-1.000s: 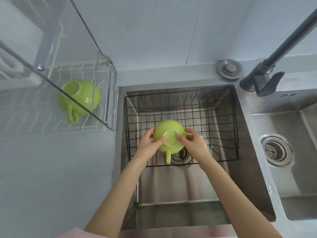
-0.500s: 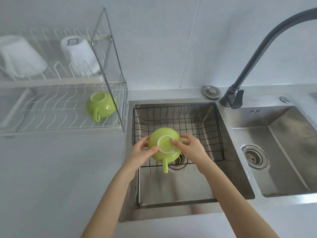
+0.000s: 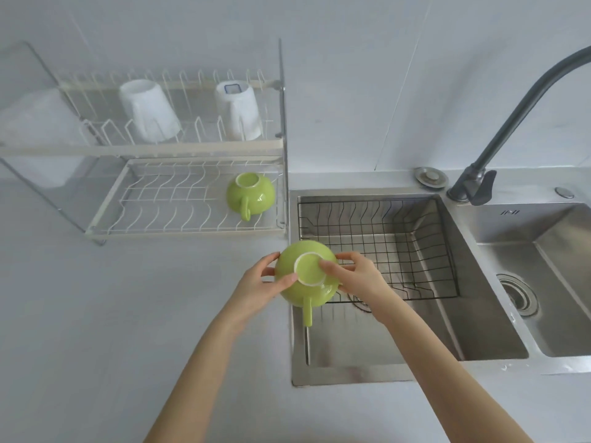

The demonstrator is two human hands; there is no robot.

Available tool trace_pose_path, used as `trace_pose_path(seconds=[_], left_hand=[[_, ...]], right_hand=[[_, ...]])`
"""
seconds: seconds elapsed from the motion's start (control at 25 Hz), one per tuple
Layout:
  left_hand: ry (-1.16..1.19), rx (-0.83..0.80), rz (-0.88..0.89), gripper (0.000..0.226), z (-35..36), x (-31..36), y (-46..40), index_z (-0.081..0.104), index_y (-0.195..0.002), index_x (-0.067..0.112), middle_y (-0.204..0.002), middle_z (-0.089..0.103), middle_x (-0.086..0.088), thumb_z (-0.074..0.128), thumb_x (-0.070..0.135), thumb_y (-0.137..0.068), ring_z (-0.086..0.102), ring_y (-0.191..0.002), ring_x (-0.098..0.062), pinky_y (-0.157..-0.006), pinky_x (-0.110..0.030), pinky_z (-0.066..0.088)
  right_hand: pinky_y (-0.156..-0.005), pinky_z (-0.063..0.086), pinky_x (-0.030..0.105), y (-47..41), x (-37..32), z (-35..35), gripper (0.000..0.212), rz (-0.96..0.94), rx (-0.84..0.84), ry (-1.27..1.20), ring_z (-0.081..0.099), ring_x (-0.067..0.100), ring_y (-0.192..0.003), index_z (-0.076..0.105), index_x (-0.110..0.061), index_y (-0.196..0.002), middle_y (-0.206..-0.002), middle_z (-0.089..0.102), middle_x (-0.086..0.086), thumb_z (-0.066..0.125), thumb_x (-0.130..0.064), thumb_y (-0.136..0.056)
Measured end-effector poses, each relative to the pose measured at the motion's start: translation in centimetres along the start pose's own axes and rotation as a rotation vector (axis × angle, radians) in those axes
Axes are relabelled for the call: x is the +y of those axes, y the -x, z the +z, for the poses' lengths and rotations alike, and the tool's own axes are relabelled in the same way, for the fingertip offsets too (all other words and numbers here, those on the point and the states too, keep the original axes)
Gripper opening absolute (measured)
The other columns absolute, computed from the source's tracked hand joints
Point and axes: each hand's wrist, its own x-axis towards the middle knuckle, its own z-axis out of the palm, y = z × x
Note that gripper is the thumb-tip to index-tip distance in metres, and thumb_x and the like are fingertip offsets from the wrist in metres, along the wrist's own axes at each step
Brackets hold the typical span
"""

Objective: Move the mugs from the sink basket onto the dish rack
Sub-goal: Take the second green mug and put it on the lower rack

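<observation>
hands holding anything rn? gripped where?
Yes: an upside-down round green ceramic mug, held by its sides between left hand and right hand; handle free.

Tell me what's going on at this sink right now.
A person is holding a green mug upside down with both hands, left hand and right hand, above the left edge of the sink. The wire basket in the sink looks empty. A second green mug already sits upside down on the lower shelf of the dish rack; two white cups stand above.
</observation>
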Motion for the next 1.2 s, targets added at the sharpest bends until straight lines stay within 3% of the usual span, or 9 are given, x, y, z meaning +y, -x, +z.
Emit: trace_pose_path(seconds=[0.12, 0.28, 0.44, 0.56, 0.64, 0.8, 1.0, 1.2], left_hand=[[-0.055, -0.01, 0.013, 0.061, -2.7, -0.8, 0.5, 0.04, -0.134, 0.025, -0.121, 0.054, -0.005, 0.067, 0.026, -0.079, 0.051, -0.109, -0.016, -0.082, -0.024, 0.041], [-0.101, -0.009, 0.027, 0.064, -6.2, -1.7, 0.7, 0.037, -0.134, 0.023, -0.115, 0.051, -0.002, 0.068, 0.022, -0.079, 0.055, -0.086, -0.004, -0.063, -0.007, 0.044], [-0.099, 0.025, 0.038, 0.065, -9.7, -2.3, 0.4, 0.038, -0.135, 0.023, -0.119, 0.052, -0.004, 0.068, 0.023, -0.078, 0.056, -0.09, -0.013, -0.069, -0.011, 0.041], [-0.097, 0.068, 0.058, 0.063, -12.1, -2.5, -0.1, 0.039, -0.134, 0.024, -0.129, 0.049, -0.002, 0.068, 0.025, -0.078, 0.059, -0.095, -0.017, -0.075, -0.022, 0.044], [-0.106, 0.092, 0.086, 0.063, -13.8, -2.6, -0.6, 0.041, -0.134, 0.023, -0.136, 0.044, 0.002, 0.069, 0.026, -0.077, 0.06, -0.098, -0.02, -0.081, -0.024, 0.042], [-0.146, 0.097, 0.099, 0.071, -17.0, -2.6, -2.5, 0.041, -0.134, 0.024, -0.137, 0.047, 0.004, 0.072, 0.035, -0.071, 0.062, -0.099, -0.023, -0.086, -0.029, 0.045], [-0.251, 0.162, 0.139, 0.064, -20.3, -1.4, -5.7, 0.039, -0.136, 0.022, -0.138, 0.046, -0.002, 0.067, 0.027, -0.079, 0.061, -0.096, -0.025, -0.087, -0.028, 0.041], [-0.303, 0.205, 0.133, 0.063, -23.3, -0.9, -8.5, 0.037, -0.137, 0.021, -0.14, 0.046, -0.003, 0.064, 0.029, -0.081, 0.062, -0.104, -0.029, -0.094, -0.032, 0.041]], right_hand=[[-0.101, 0.048, 0.043, 0.1, -0.9, 2.7, 0.058, -0.004, -0.007, 0.004, 0.06, 0.025, -0.107, 0.049, -0.018, -0.123, -0.111, 0.063, 0.008, 0.066, -0.046, -0.075], [-0.101, 0.048, 0.043, -0.1, -2.3, 6.1, 0.062, -0.023, -0.026, 0.016, 0.06, 0.025, -0.109, 0.047, -0.016, -0.127, -0.115, 0.061, 0.011, 0.065, -0.047, -0.076], [-0.1, 0.047, 0.039, -0.7, -4.1, 9.0, 0.063, -0.059, -0.063, 0.053, 0.059, 0.023, -0.108, 0.044, -0.016, -0.13, -0.116, 0.062, 0.01, 0.065, -0.045, -0.077], [-0.083, 0.044, 0.026, -1.0, -5.9, 10.8, 0.065, -0.115, -0.125, 0.142, 0.058, 0.019, -0.1, 0.041, -0.017, -0.133, -0.117, 0.063, 0.01, 0.069, -0.037, -0.078], [-0.076, 0.042, 0.024, -1.6, -7.2, 12.0, 0.069, -0.128, -0.148, 0.168, 0.057, 0.018, -0.101, 0.038, -0.017, -0.135, -0.119, 0.062, 0.009, 0.07, -0.035, -0.077], [-0.084, 0.046, 0.03, -3.1, -9.7, 14.3, 0.072, -0.172, -0.174, 0.301, 0.055, 0.022, -0.11, 0.038, -0.015, -0.135, -0.125, 0.057, 0.008, 0.073, -0.032, -0.074], [-0.098, 0.043, 0.037, -6.3, -12.7, 17.4, 0.068, -0.229, -0.167, 0.45, 0.047, 0.028, -0.12, 0.039, -0.006, -0.13, -0.13, 0.05, 0.013, 0.071, -0.032, -0.076], [-0.097, 0.044, 0.039, -9.9, -15.3, 19.8, 0.065, -0.244, -0.169, 0.504, 0.05, 0.028, -0.117, 0.041, -0.006, -0.128, -0.128, 0.052, 0.012, 0.069, -0.035, -0.077]])
